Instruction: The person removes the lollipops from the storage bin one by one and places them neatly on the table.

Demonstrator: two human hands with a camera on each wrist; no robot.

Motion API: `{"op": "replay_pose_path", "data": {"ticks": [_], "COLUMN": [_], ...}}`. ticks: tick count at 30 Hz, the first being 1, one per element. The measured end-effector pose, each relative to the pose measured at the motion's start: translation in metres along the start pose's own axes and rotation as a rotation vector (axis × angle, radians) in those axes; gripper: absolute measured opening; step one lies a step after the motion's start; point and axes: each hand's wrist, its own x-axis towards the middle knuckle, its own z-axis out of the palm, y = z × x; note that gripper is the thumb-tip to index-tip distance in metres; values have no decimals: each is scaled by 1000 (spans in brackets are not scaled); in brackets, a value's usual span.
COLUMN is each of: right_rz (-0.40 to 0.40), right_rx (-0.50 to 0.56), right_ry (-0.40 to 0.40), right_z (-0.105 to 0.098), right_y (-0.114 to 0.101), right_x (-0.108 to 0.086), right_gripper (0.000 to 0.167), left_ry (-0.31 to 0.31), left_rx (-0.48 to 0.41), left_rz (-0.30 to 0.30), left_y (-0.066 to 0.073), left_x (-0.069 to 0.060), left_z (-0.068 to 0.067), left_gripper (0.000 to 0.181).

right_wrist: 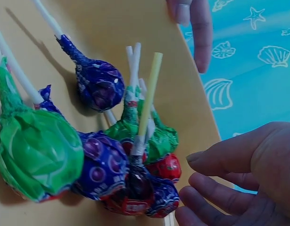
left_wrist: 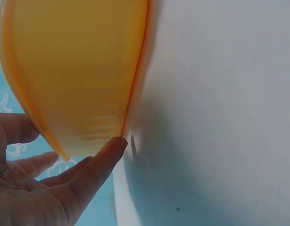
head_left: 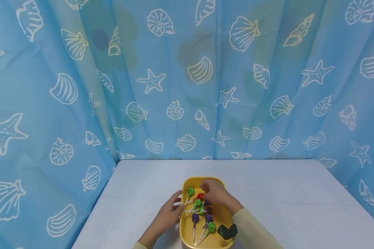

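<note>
A yellow container (head_left: 216,238) holds several lollipops in green, purple and red wrappers, among them a green lollipop (right_wrist: 38,153) and a purple lollipop (right_wrist: 100,84). At its left side, the left hand (head_left: 168,216) grips the wall, thumb by the rim and fingers against the outside; the left wrist view shows this hand (left_wrist: 55,181) at the container's outer wall (left_wrist: 83,75). The right hand (head_left: 216,193) is over the container's far right part. In the right wrist view, the right hand (right_wrist: 248,179) has loosely bent fingers beside the lollipop cluster and nothing visible between them.
A dark object (head_left: 227,231) shows at the container's near right edge; what it is cannot be told. The container stands on a white-covered table (head_left: 283,193). Blue curtains (head_left: 180,90) with white shell and starfish prints hang behind and at both sides.
</note>
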Motion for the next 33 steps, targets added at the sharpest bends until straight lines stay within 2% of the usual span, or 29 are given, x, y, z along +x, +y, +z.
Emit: {"op": "replay_pose_path", "data": {"ticks": [7,13,20,25,33], "right_rz": [17,42,24,67,108], "right_rx": [-35,-44,-41,-33,-25], "right_ry": [-4,-2,-5,-21,-29], "right_z": [5,9,13,14,16], "right_y": [1,3,7,7,5], "right_x": [1,3,5,7,8], "right_gripper": [26,24,26,27,27], "left_ry": [-13,-22,-37,-51,-52], "left_rx": [-18,-45,-72,-112,-153], "left_rz": [5,-15,-16,-1,-17], "left_y": [-1,-1,0,-1,-2], "left_x": [0,2,1,0,0], "left_z": [0,0,0,0,0], "left_gripper": [57,58,59,59,60]}}
